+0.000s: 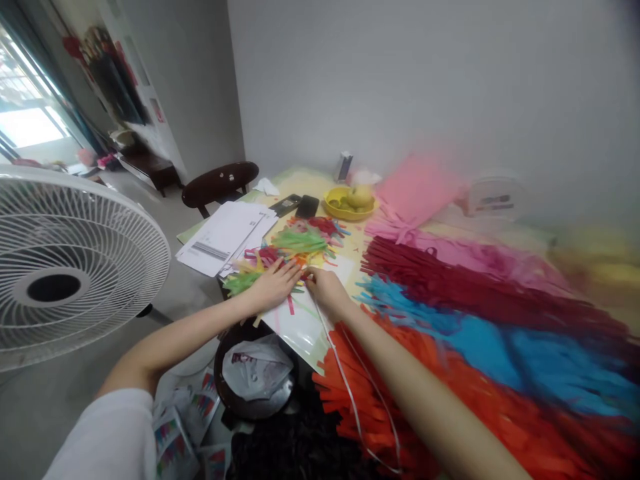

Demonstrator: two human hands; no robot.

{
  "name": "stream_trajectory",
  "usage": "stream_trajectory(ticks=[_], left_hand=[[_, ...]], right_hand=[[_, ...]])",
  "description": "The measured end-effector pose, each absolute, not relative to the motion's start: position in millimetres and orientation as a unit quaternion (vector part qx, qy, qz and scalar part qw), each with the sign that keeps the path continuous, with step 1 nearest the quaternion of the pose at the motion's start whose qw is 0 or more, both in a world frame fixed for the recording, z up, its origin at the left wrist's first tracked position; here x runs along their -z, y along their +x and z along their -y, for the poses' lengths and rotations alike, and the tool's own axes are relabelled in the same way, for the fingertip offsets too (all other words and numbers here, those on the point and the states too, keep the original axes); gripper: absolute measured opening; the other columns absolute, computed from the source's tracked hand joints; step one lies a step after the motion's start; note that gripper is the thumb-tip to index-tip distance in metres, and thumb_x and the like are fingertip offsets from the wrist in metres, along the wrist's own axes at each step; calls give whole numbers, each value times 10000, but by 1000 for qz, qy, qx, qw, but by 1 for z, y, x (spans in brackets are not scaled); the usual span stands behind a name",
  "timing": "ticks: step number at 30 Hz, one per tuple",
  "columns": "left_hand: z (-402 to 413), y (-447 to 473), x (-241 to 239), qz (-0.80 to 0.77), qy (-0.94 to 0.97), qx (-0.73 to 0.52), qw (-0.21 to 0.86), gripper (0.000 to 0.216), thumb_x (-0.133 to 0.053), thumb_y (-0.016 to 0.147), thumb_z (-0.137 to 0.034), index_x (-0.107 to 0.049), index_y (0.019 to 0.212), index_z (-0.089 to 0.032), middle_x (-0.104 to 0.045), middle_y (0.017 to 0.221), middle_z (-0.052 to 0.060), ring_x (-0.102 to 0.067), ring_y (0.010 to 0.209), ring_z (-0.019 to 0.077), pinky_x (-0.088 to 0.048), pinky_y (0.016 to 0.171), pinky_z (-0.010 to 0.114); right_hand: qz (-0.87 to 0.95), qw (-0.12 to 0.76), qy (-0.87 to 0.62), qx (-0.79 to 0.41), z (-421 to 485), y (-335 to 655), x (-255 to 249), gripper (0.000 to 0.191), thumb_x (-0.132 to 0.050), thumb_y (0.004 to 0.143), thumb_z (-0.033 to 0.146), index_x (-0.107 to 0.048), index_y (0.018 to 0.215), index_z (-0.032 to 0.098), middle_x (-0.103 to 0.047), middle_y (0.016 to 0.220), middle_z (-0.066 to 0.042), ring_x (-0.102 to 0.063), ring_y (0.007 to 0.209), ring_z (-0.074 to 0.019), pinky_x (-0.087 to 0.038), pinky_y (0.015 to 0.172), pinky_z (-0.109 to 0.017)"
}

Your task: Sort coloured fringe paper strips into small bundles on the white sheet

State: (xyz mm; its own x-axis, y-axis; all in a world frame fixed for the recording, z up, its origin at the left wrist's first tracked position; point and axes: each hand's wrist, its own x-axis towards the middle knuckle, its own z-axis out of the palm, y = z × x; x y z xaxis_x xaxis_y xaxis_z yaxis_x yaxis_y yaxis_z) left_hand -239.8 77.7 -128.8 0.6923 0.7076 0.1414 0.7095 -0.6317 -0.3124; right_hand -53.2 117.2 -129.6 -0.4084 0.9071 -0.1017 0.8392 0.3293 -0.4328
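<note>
My left hand (276, 287) lies flat, fingers stretched out, over a multicoloured fringed paper tassel (245, 281) at the table's front edge. Close beside its fingertips, my right hand (323, 287) is closed in a pinch at the tassel's end. A white cord (345, 373) runs from under the right hand, loops down over orange fringe and comes back up; the fingertips themselves are partly hidden. Just beyond the hands lies another tassel with green strips (300, 240) and red ones. A white sheet (300, 327) is under the hands.
Fringed paper in orange (360, 387), blue (480, 340), dark red (450, 280) and pink (420, 187) covers the right side. Behind are a yellow fruit bowl (345, 210), a black phone (307, 207) and white papers (225, 233). A fan (100, 267) stands left; a stool (225, 393) holds a plastic bag.
</note>
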Motion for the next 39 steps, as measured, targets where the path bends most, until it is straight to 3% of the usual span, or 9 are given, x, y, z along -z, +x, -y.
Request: stream_trajectory(ticks=[4, 7, 11, 15, 18, 22, 28, 33, 39], left_hand=[[-89, -239, 124, 397, -912, 22, 99, 486, -451, 937, -233, -492, 1404, -105, -588, 1349, 166, -513, 1278, 273, -275, 1153, 485], [-94, -237, 121, 406, -911, 45, 59, 490, -521, 920, -348, -534, 1358, -130, -608, 1246, 155, -567, 1143, 268, -411, 1033, 419], [-103, -234, 119, 410, -910, 41, 50, 364, -469, 929, -184, -585, 1270, -135, -603, 1144, 141, -596, 998, 228, -477, 847, 327], [-111, -231, 114, 407, -912, 33, 45, 273, -436, 927, -129, -664, 1078, -131, -609, 1049, 124, -600, 915, 214, -471, 784, 307], [-113, -233, 111, 412, -909, 41, 38, 240, -454, 914, -123, -665, 1027, -124, -616, 1069, 134, -604, 931, 217, -471, 803, 315], [-108, -242, 111, 421, -904, 74, 19, 235, -556, 848, -139, -655, 1060, -140, -577, 1280, 152, -561, 1118, 252, -465, 932, 365], [-85, -260, 104, 470, -776, 387, -165, 274, -557, 760, -127, -667, 1009, -161, -636, 1264, 110, -557, 1204, 242, -428, 1055, 407], [-86, -280, 66, 500, -581, 609, -204, 276, -568, 827, -265, -660, 1052, -133, -712, 1047, 89, -661, 981, 210, -500, 920, 339], [-97, -291, 14, 477, -449, 726, -207, 274, -651, 750, -302, -687, 986, -167, -681, 829, 20, -607, 688, 130, -480, 652, 228]], right_hand=[[825, 66, -523, -202, -119, -45, 118, 283, -587, 961, 353, -632, 1164, 161, -668, 1119, -69, -662, 947, -179, -558, 847, -394], [822, 70, -541, -162, -129, -36, 106, 331, -491, 1008, 299, -578, 1297, 165, -686, 1121, -111, -666, 1010, -207, -520, 914, -400], [819, 61, -559, -115, -141, -38, 101, 459, -412, 1025, 239, -411, 1484, 223, -684, 1154, -146, -654, 1078, -258, -492, 937, -425], [818, 33, -565, -106, -151, -51, 112, 394, -550, 980, 345, -537, 1342, 190, -635, 1218, -99, -647, 1035, -220, -538, 897, -442], [816, 11, -567, -109, -157, -58, 119, 350, -598, 952, 360, -592, 1245, 170, -615, 1243, -96, -635, 1046, -214, -547, 886, -430], [815, -12, -568, -112, -162, -60, 122, 344, -602, 950, 353, -596, 1238, 166, -615, 1242, -99, -633, 1049, -215, -546, 886, -426], [808, -15, -577, -120, -164, -63, 122, 346, -602, 950, 353, -596, 1239, 165, -613, 1245, -102, -632, 1051, -215, -546, 887, -425], [798, 10, -587, -136, -163, -65, 120, 341, -598, 952, 354, -596, 1240, 172, -611, 1251, -99, -630, 1055, -215, -545, 891, -428], [802, 96, -563, -176, -143, -54, 104, 346, -585, 960, 356, -585, 1262, 187, -606, 1263, -94, -629, 1061, -215, -541, 899, -435]])
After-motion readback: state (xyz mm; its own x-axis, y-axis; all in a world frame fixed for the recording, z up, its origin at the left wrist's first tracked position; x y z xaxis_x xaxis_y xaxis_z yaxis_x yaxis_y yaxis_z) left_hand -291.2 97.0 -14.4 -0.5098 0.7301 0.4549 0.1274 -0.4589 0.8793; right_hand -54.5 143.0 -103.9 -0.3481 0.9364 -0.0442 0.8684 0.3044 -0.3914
